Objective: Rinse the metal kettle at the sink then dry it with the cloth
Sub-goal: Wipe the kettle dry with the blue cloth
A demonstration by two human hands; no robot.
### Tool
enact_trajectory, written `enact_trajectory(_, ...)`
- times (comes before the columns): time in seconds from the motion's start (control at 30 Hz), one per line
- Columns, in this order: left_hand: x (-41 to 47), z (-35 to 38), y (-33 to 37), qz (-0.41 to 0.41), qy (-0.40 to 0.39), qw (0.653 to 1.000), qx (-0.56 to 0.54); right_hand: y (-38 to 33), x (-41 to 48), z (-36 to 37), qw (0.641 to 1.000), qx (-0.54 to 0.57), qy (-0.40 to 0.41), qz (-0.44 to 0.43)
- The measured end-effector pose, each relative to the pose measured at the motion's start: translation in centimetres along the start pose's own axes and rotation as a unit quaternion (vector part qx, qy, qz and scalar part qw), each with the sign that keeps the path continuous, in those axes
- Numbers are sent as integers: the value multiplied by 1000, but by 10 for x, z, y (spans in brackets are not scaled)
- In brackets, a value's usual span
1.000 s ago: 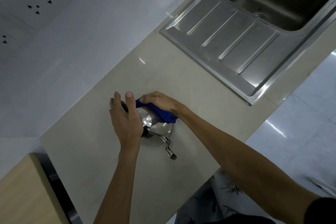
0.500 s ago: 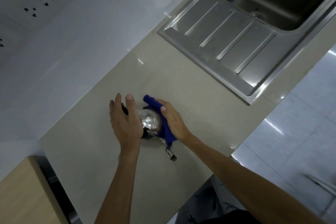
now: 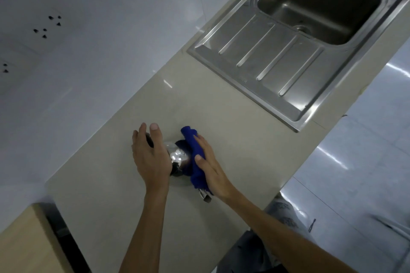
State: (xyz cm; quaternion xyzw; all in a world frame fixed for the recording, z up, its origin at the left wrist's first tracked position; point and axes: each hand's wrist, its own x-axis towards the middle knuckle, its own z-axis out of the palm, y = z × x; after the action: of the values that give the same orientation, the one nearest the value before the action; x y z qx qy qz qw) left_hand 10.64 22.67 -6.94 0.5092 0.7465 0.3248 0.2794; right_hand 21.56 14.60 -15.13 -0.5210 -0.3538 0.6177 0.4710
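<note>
A shiny metal kettle (image 3: 177, 157) stands on the beige counter (image 3: 106, 197), its spout tip (image 3: 205, 197) pointing toward the counter's front edge. My left hand (image 3: 149, 157) rests on the kettle's left side and grips its dark handle. A blue cloth (image 3: 195, 157) is pressed flat against the kettle's right side by my right hand (image 3: 210, 168), fingers stretched along it. Most of the kettle is hidden between the two hands.
A steel sink (image 3: 319, 6) with a ribbed draining board (image 3: 270, 60) is set into the counter at the upper right. A white wall with sockets (image 3: 46, 26) runs along the left. A wooden cabinet (image 3: 24, 241) stands at the lower left, shiny floor tiles at the right.
My right hand has slid the blue cloth from the kettle's far top side round to its right side, nearer the spout. My left hand stays on the handle.
</note>
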Motion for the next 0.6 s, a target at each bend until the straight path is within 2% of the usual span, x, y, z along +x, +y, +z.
enact_trajectory(0.07, -2, 0, 1, 0, 6, 1000, 0, 1, 9, -7, 997, 37, 38, 53)
enact_trajectory(0.13, -3, -1, 1, 3, 10, 1000, -6, -12, 17, -6, 996, 26, 40, 71)
enact_trajectory(0.27, 0, 0, 0, 7, 4, 1000, -3, -31, 33, 1, 997, -66, -9, -47)
enact_trajectory(0.37, 0, 0, -3, 10, 0, 1000, 4, -43, 70, -14, 991, -95, -52, 72)
enact_trajectory(0.43, 1, -1, -5, 6, 1, 1000, 5, -52, 85, -18, 979, -144, -93, 111)
enact_trajectory(0.5, 3, -1, -4, 2, -3, 1000, 13, -63, 82, -12, 979, -154, -107, 76)
enact_trajectory(0.6, 3, -1, -2, -1, -16, 1000, 19, -64, 55, 4, 995, -83, -54, 4)
